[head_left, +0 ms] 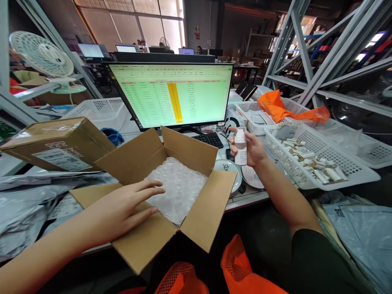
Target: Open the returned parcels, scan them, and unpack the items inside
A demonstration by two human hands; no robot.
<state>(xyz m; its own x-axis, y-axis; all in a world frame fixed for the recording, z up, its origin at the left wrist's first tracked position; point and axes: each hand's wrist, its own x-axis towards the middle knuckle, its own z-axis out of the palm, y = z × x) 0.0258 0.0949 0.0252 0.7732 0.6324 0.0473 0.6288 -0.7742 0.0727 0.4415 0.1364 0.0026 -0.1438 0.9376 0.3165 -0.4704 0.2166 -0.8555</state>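
Observation:
In my right hand (255, 150) I hold a small clear pump bottle (240, 149) with a white top and a pale label, upright in front of the monitor's right side. My left hand (130, 208) has its fingers stretched out over the near left flap of an open cardboard box (202, 208). Bubble wrap (179, 185) fills the inside of that box, close to my left fingertips. Whether anything lies under the wrap is hidden.
Behind the box stands a monitor (147, 98) showing a spreadsheet, with a keyboard (211, 140) below. A taped carton (58, 143) and plastic mailers (21, 212) lie at left. At right, a white basket (358, 171) holds several small bottles. Round tins (228, 165) sit beside the box.

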